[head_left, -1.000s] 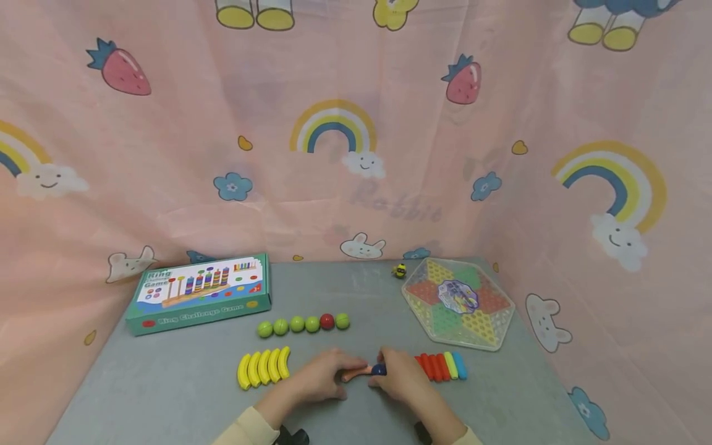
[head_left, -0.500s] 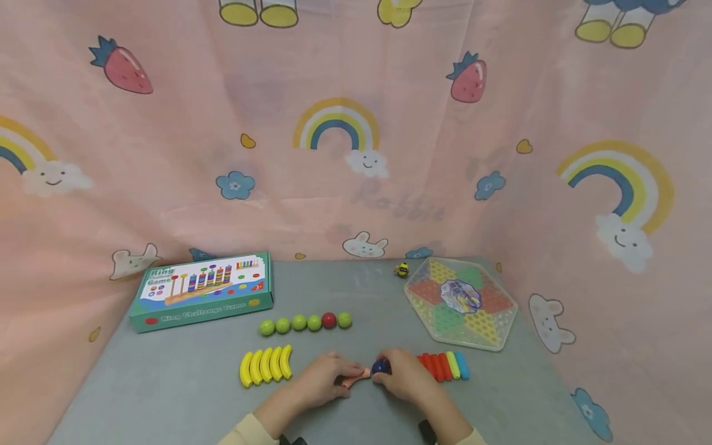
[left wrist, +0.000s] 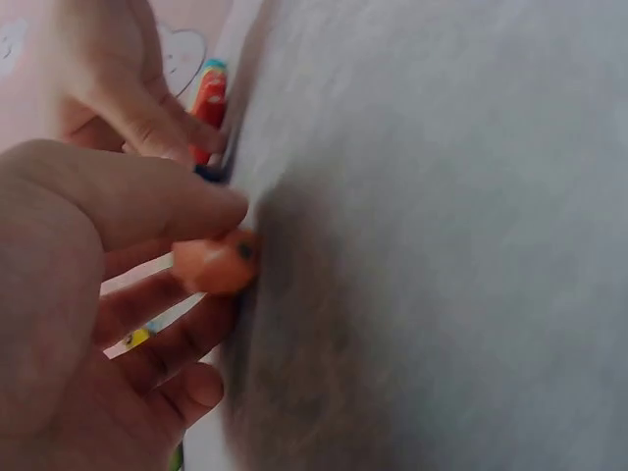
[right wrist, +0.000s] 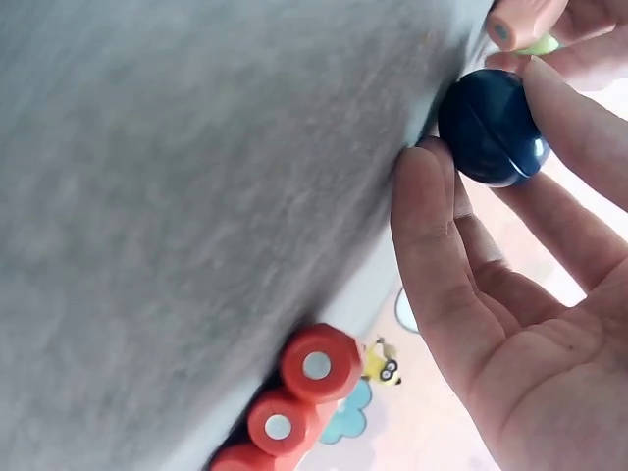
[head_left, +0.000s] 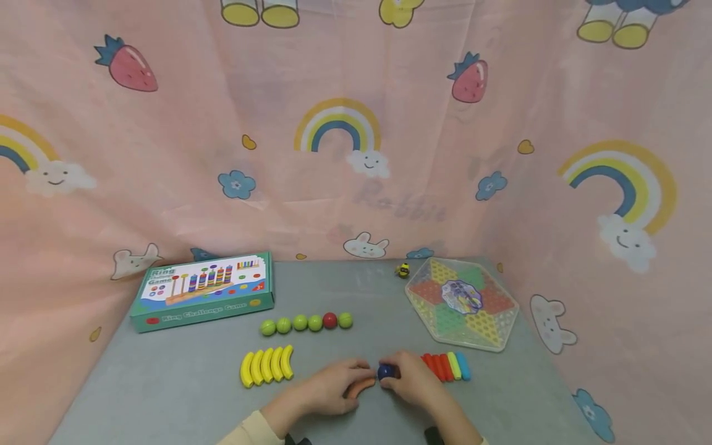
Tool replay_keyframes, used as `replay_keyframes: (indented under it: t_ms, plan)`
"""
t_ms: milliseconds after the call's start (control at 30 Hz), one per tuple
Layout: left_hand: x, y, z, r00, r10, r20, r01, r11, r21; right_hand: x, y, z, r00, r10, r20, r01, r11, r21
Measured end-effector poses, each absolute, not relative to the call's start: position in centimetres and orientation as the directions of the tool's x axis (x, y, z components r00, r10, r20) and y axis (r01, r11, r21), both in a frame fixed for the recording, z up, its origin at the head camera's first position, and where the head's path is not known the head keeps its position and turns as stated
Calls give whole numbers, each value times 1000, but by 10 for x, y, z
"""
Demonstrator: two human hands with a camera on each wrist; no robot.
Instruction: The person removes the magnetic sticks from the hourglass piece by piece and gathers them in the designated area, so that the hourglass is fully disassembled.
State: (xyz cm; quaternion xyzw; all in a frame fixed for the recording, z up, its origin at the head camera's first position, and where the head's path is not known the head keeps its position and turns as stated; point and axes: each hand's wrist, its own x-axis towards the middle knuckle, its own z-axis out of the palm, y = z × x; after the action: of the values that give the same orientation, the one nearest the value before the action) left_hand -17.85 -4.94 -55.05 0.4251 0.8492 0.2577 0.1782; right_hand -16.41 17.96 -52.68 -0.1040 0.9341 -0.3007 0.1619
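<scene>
My left hand (head_left: 336, 389) holds a small curved orange piece (head_left: 361, 388) between thumb and fingers, low over the grey table. One end of this orange piece (left wrist: 218, 263), with a dark dot, faces the left wrist camera. To its right, my right hand (head_left: 413, 377) pinches a glossy dark blue ball (head_left: 385, 371) between thumb and fingertips. A fine seam crosses the blue ball (right wrist: 491, 128) in the right wrist view. A narrow gap separates ball and orange piece in the head view. Beyond the right hand lie red sticks (head_left: 439, 367), partly hidden by it.
Yellow banana-shaped pieces (head_left: 267, 366) lie in a row at left. Behind them runs a line of green balls (head_left: 300, 322) with one red ball (head_left: 330, 320). A green game box (head_left: 203, 292), a hexagonal board (head_left: 461, 304) and a bee figure (head_left: 403, 270) stand farther back.
The orange piece and blue ball, touching or nearly so earlier, now stand slightly apart. My left hand has shifted a little toward me with the orange piece; the ball is slightly farther right.
</scene>
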Motion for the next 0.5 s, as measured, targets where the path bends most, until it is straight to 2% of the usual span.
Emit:
replay_keyframes:
  t_ms: [200,400,500]
  plan:
    - [-177,-48,-558,-550,830,-95,638,490,593,-164,180,-527,-924,-265,-276,-55,805,-590]
    - [-176,-51,-556,-523,851,-51,665,445,599,-166,181,-527,-926,-227,-302,-9,812,-583]
    - [-176,-51,-552,-528,846,-69,669,464,580,-166,181,-526,-925,-220,-311,4,811,-586]
